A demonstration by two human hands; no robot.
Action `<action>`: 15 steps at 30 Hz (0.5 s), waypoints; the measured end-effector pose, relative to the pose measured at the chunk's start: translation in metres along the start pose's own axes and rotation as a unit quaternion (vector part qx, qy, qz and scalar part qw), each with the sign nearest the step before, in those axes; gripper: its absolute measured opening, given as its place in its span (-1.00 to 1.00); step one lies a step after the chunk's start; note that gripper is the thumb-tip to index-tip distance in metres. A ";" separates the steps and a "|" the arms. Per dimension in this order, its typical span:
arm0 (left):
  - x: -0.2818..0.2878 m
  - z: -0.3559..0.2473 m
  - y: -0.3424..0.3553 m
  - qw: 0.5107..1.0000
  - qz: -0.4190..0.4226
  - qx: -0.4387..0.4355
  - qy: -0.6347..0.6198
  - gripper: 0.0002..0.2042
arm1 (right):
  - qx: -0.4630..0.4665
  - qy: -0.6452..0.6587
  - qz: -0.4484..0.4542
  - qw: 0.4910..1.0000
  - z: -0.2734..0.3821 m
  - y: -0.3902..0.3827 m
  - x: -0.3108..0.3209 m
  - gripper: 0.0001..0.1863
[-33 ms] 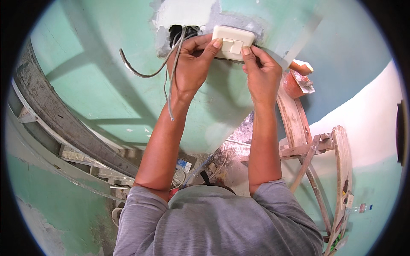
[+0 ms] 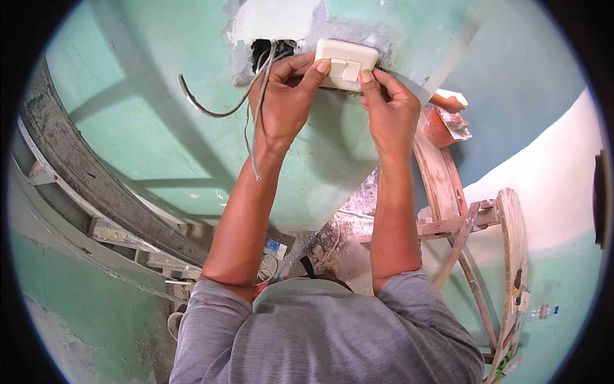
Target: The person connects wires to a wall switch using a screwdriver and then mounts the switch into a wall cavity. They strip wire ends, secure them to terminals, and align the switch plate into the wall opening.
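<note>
A cream light switch [image 2: 346, 69] with two rockers is held against the wall between both my hands. My left hand [image 2: 286, 96] grips its left edge, thumb on the front and fingers reaching behind. The lower right corner is pinched by my right hand [image 2: 389, 105], its thumb on the faceplate. Just left of the switch, a rough hole [image 2: 261, 48] opens in the wall. Grey cables [image 2: 224, 114] come out of it and hang over and beside my left wrist. What lies behind the switch is hidden.
A wooden ladder [image 2: 508, 256] stands at the right, with a reddish tub [image 2: 439, 128] near its top and a plastic bottle [image 2: 543, 312] lower down. At the left runs a metal-framed structure [image 2: 96, 173]. A blue-and-white box [image 2: 275, 248] and loose cable lie on the floor below.
The switch and both my hands have shifted very slightly to the left. My grip looks the same.
</note>
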State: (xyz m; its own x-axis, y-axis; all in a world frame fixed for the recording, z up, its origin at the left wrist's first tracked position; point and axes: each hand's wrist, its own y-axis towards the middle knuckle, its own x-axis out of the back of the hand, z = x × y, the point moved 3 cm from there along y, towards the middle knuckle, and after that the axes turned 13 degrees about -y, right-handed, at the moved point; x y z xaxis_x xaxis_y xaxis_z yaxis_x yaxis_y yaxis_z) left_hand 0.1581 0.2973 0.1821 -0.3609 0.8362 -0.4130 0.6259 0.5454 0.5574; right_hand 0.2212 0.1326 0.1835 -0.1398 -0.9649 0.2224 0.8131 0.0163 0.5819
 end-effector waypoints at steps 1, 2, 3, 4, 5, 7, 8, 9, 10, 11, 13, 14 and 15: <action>-0.001 0.001 0.000 1.000 -0.006 0.012 -0.006 -0.69 | -0.004 -0.003 -0.002 1.000 0.000 0.000 0.001 -0.65; -0.001 0.004 0.000 1.000 -0.011 0.024 -0.012 -0.69 | -0.009 -0.006 -0.003 1.000 -0.001 0.000 0.003 -0.65; 0.000 0.006 0.000 0.999 -0.018 0.035 -0.016 -0.70 | -0.008 -0.010 0.000 1.000 -0.001 0.001 0.003 -0.64; 0.000 0.008 -0.001 0.999 -0.027 0.023 -0.023 -0.71 | -0.007 -0.013 0.002 1.000 -0.002 0.002 0.003 -0.64; 0.000 0.012 -0.002 0.999 -0.037 0.011 -0.030 -0.71 | -0.006 -0.017 0.004 1.000 -0.001 0.003 0.004 -0.64; -0.004 0.011 -0.006 0.998 -0.063 -0.014 -0.028 -0.73 | -0.005 -0.015 0.010 1.000 0.001 0.002 0.005 -0.63; -0.007 0.009 -0.012 0.996 -0.081 -0.027 -0.021 -0.74 | -0.005 -0.014 0.012 1.000 0.003 0.002 0.004 -0.63; -0.009 0.009 -0.017 0.994 -0.100 -0.038 -0.015 -0.75 | -0.005 -0.021 0.011 1.000 0.003 0.001 0.005 -0.63; -0.010 0.008 -0.019 0.993 -0.102 -0.058 0.012 -0.76 | -0.005 -0.029 0.011 1.000 0.003 0.001 0.005 -0.64; -0.011 0.007 -0.020 0.991 -0.104 -0.078 0.039 -0.77 | -0.006 -0.037 0.010 0.999 0.003 0.001 0.006 -0.64; -0.011 0.010 -0.023 0.987 -0.112 -0.108 0.039 -0.78 | -0.005 -0.037 0.011 0.999 0.000 0.003 0.004 -0.65; -0.011 0.016 -0.025 0.986 -0.115 -0.119 0.014 -0.78 | -0.004 -0.037 0.012 0.999 -0.001 0.004 0.004 -0.65; -0.011 0.015 -0.025 0.984 -0.120 -0.130 -0.009 -0.78 | -0.011 -0.031 0.013 0.999 0.000 0.004 0.004 -0.65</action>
State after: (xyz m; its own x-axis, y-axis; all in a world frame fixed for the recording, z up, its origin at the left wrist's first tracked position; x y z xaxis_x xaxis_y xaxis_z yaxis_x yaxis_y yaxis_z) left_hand 0.1568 0.2738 0.1615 -0.4632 0.6810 -0.5672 0.3244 0.7258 0.6066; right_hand 0.2236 0.1290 0.1864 -0.1520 -0.9463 0.2852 0.8295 0.0348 0.5573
